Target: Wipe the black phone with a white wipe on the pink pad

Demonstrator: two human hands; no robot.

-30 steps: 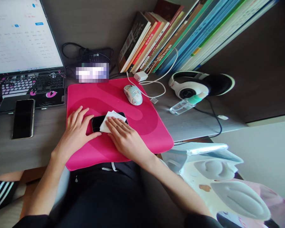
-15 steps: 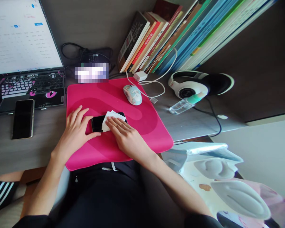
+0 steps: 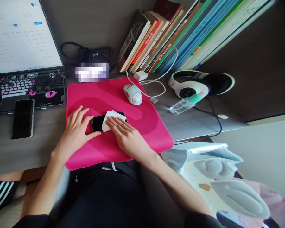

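A dark smartphone (image 3: 98,123) lies flat on a pink desk mat (image 3: 90,153). My left hand (image 3: 74,126) steadies its left end: the thumb is at the near edge, the forefinger at the far left corner, and the other fingers are spread over the mat. Over the phone's right part is a folded white wipe (image 3: 106,125). My right hand (image 3: 125,134) presses the wipe down against the screen with its fingers held together and stretched out. The phone's right part is mostly hidden under wipe and fingers.
A patterned mouse (image 3: 133,94) rests on the mat. Around it are a laptop (image 3: 28,87), another phone (image 3: 23,118), a white charger (image 3: 140,75) with cable, headphones (image 3: 192,84), a clear bottle (image 3: 180,106) and books (image 3: 142,41). A white bag (image 3: 199,164) stands to the right, below the desk.
Both hands, the phone and the wipe stay practically in place. The whole view has shifted only very slightly.
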